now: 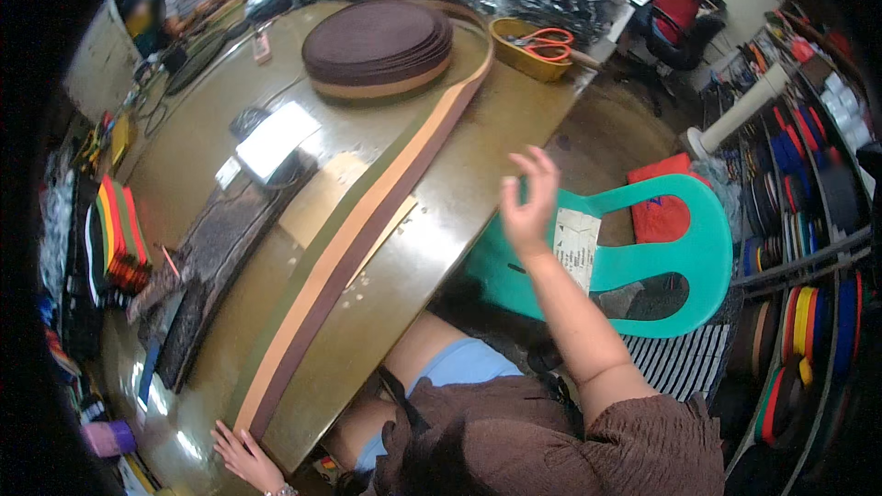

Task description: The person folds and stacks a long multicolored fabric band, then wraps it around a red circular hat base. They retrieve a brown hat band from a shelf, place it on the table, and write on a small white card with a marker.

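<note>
A long striped webbing strap (344, 248), with green, tan and dark brown bands, runs across the table from a big coiled roll (377, 41) at the far side. My left hand (248, 461) lies at the strap's near end by the table's front left edge, fingers stretched out and touching it. Raised above the gap between table and chair, my right hand (531, 202) is open with its fingers apart, holding nothing. Beneath the strap sits a flat tan sheet (322, 202), partly covered.
A green plastic chair (661, 220) stands right of the table. A yellow basket (524, 50) with orange-handled scissors (549, 44) is near the roll. Left of the strap lie a dark worn board (220, 248) and folded striped webbing (119, 230). Shelves of rolls (804, 321) line the right; people sit farther back.
</note>
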The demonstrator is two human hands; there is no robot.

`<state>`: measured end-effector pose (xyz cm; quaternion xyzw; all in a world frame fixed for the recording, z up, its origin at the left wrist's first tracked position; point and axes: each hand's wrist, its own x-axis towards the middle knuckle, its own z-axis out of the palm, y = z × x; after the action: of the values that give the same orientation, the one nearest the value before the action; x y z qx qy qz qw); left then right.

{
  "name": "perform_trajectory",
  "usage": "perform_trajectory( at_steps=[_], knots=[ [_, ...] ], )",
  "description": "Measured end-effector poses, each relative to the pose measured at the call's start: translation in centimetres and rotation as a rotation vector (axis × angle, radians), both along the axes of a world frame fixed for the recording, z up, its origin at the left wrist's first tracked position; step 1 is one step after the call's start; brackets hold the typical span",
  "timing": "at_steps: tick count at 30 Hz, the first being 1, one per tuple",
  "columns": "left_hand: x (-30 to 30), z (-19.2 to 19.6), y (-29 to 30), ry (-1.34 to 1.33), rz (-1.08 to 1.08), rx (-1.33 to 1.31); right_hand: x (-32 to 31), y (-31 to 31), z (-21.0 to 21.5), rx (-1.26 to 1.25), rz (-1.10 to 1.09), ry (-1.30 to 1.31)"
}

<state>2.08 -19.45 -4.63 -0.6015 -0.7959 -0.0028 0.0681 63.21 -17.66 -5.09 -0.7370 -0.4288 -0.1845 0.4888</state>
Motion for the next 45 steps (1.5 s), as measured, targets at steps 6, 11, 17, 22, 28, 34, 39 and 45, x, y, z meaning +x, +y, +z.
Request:
perform_trajectory(
  at_steps=[6, 11, 17, 22, 28, 34, 39, 45],
  knots=[
    [-0.2, -0.4, 0.4, -0.014, -0.018, 0.012, 12.4, -15.5, -15.3, -0.470, -0.692, 0.547],
    [-0.9, -0.9, -0.1, -0.017, -0.078, 0.088, 8.7, -21.6, -22.3, -0.918, -0.732, 0.751],
    [-0.6, -0.2, 0.6, -0.125, -0.172, 0.124, 5.8, -17.2, -21.6, -1.195, -0.570, 0.723],
    [3.5, 3.1, 0.0, -0.123, -0.185, 0.117, 6.8, -17.4, -23.0, -0.903, -0.642, 0.807],
    [7.4, 5.4, -0.4, -0.088, -0.216, 0.148, 6.8, -17.1, -23.4, -1.013, -0.668, 0.731],
    [6.9, 5.0, -0.3, -0.111, -0.215, 0.168, 8.8, -16.3, -23.7, -1.030, -0.689, 0.947],
    [6.6, 4.7, -0.5, -0.136, -0.202, 0.174, 10.1, -14.8, -24.5, -0.987, -0.657, 1.050],
    [6.5, 4.7, -0.4, -0.131, -0.200, 0.171, 5.3, -13.0, -22.9, -1.025, -0.492, 0.660]
  ],
)
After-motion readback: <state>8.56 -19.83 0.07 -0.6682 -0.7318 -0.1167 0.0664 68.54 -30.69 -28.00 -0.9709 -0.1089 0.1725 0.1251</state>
